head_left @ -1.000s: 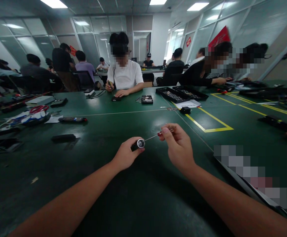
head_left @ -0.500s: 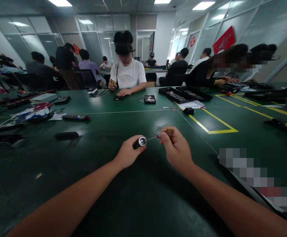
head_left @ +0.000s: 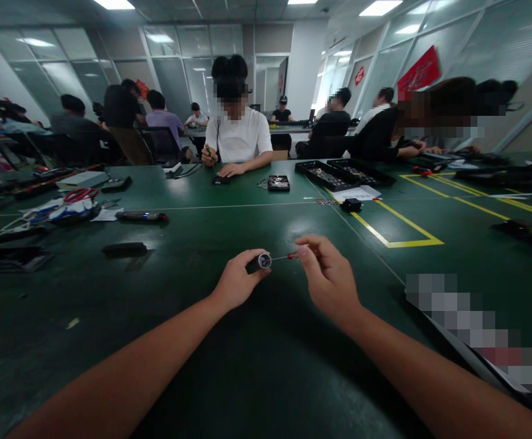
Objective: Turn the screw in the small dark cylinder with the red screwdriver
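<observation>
Your right hand (head_left: 332, 280) has brought the screwdriver (head_left: 290, 256) nearer the short cylinder (head_left: 264, 261) since a second ago, so less of the thin shaft shows and it runs flatter, with the handle now mostly hidden behind your fingers. Your left hand (head_left: 236, 281) grasps the cylinder, thumb below and fingers curled over the top and far side, its round open end turned toward you and slightly to the right. Both forearms come in from the lower corners and angle inward, so the hands meet near the middle of your view, raised over the dark green surface (head_left: 257, 378). Your right wrist is bent a little, the back of the hand to the right, thumb and index finger pinching the screwdriver near its red collar, the other fingers folded in behind. Its shaft points left, reaching the cylinder's open end; you cannot tell from here how far the tip goes in. Beyond your left hand lie a dark bar (head_left: 124, 249) and a tube-shaped tool (head_left: 142, 216); past your right hand sits a small black block (head_left: 351, 205) beside yellow tape (head_left: 412, 243).
</observation>
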The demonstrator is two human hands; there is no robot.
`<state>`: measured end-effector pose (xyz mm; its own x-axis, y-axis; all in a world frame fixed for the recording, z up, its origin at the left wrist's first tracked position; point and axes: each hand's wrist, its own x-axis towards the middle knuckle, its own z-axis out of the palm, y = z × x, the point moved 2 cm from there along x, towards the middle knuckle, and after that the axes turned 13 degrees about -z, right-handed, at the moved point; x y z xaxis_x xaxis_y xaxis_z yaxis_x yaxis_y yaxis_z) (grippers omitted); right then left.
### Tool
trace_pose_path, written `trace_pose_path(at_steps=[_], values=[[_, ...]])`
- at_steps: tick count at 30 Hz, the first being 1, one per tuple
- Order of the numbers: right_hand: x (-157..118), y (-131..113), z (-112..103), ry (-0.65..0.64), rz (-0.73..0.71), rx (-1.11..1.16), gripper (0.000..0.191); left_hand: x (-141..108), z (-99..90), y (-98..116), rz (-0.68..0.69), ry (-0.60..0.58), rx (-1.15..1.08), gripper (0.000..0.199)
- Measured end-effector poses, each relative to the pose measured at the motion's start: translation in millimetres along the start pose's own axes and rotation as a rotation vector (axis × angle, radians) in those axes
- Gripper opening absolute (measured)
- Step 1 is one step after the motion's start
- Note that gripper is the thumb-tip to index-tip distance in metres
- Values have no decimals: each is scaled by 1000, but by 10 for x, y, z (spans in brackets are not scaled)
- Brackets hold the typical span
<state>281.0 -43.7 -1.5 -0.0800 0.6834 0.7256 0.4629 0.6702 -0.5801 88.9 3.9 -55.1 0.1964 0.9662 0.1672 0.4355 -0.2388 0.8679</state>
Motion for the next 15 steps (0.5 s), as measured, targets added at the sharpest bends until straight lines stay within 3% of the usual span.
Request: trace_pose_path(at_steps=[5, 10, 15], values=[[-9, 24, 17, -9, -27, -2, 19, 9, -2, 0, -15, 4, -34, 31], [23, -50, -28, -56, -53, -79, 30, -17, -10, 19, 19, -42, 10, 31], [17, -40, -33, -28, -81, -77, 17, -17, -16, 15, 14, -44, 22, 32]])
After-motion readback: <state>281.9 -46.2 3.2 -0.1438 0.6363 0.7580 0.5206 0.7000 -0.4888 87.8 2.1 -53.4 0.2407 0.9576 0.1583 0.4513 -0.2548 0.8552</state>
